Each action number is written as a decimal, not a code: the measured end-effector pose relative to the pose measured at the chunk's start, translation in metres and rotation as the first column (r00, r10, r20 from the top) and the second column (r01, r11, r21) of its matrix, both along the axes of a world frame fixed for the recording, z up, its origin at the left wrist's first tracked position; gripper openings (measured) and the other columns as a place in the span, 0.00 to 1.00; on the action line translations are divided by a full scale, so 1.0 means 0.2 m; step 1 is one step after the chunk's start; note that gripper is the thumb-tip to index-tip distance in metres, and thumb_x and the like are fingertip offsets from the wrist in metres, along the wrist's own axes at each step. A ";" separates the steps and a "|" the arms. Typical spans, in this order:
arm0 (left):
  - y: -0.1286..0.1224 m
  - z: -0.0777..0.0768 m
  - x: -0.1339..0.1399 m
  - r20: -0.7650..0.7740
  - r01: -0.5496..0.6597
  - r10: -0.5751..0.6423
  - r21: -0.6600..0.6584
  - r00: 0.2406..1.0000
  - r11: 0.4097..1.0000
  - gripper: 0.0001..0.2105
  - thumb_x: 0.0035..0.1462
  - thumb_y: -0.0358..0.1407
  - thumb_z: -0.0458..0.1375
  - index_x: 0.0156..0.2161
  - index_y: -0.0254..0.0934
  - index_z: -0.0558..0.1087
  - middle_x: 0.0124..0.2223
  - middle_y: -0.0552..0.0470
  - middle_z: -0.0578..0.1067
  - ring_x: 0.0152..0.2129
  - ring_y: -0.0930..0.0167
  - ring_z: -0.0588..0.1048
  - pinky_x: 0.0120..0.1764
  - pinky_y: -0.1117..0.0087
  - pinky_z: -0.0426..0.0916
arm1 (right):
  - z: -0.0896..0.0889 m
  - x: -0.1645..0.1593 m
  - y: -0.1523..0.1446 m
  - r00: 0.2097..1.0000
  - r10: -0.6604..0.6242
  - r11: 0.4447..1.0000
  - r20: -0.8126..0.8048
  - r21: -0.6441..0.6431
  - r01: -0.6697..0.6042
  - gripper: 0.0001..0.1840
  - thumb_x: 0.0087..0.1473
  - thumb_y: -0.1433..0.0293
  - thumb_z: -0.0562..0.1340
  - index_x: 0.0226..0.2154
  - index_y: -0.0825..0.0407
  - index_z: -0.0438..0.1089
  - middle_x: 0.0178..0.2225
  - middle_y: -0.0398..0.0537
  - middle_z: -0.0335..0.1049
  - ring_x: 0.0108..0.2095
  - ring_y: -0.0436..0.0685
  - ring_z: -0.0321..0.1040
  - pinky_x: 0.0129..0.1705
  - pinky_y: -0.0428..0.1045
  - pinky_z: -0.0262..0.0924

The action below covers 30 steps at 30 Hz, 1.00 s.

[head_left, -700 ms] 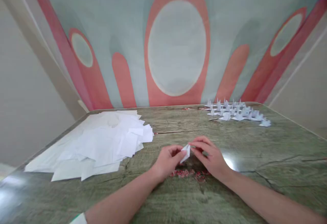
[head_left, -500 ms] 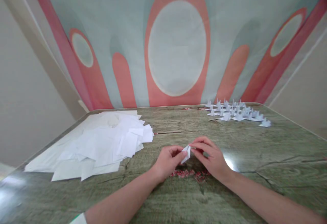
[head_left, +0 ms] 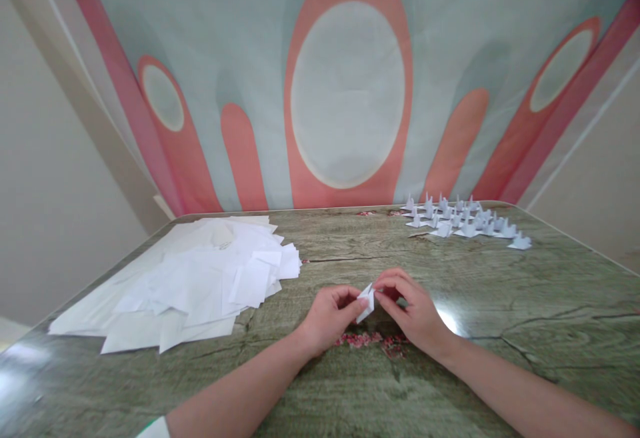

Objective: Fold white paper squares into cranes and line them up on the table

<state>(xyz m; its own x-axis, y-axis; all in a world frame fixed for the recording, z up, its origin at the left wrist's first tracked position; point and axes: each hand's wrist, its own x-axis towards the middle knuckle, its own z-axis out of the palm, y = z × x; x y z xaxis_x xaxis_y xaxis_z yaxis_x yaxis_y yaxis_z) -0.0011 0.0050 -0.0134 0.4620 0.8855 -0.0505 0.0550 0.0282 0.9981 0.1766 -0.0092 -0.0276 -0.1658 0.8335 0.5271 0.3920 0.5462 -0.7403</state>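
A small piece of folded white paper (head_left: 367,306), tilted, is gripped between the thumb and other digits of the left fingers (head_left: 356,307), while the right fingers (head_left: 395,283) draw together at its upper right edge, though whether they pinch or only touch it cannot be told. Just nearer the viewer than the fingers, pink flower print (head_left: 361,340) marks the wood-grain counter (head_left: 360,391). Well left of the fingers spreads a loose pile of white sheets (head_left: 200,285); beyond them to the right stand rows of small folded paper figures (head_left: 468,228) with upright points.
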 end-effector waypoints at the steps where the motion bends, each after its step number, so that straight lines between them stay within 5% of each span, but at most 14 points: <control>1: 0.00 0.00 0.00 -0.004 0.002 -0.002 0.005 1.000 1.000 0.15 0.47 0.44 0.60 0.31 0.30 0.73 0.23 0.54 0.69 0.20 0.77 0.63 0.24 0.76 0.57 | 0.00 0.00 0.00 1.000 0.004 1.000 -0.003 -0.009 -0.004 0.05 0.54 0.72 0.57 0.35 0.51 0.66 0.36 0.47 0.62 0.31 0.51 0.63 0.31 0.47 0.61; 14: -0.01 -0.03 0.00 -0.066 -0.012 0.019 0.109 0.998 0.994 0.12 0.51 0.40 0.58 0.33 0.31 0.74 0.25 0.53 0.71 0.22 0.76 0.65 0.26 0.76 0.60 | 0.02 0.01 -0.02 0.996 -0.069 0.990 0.063 0.131 0.061 0.04 0.53 0.72 0.58 0.32 0.50 0.69 0.34 0.47 0.63 0.33 0.52 0.63 0.31 0.47 0.60; 30: -0.03 -0.03 0.01 -0.063 -0.112 0.122 0.149 0.990 0.982 0.13 0.50 0.40 0.59 0.37 0.32 0.77 0.31 0.49 0.77 0.25 0.71 0.70 0.30 0.74 0.65 | 0.00 -0.01 -0.02 0.989 -0.018 0.994 0.148 0.110 0.001 0.04 0.55 0.71 0.56 0.34 0.50 0.66 0.34 0.48 0.66 0.35 0.54 0.65 0.36 0.49 0.62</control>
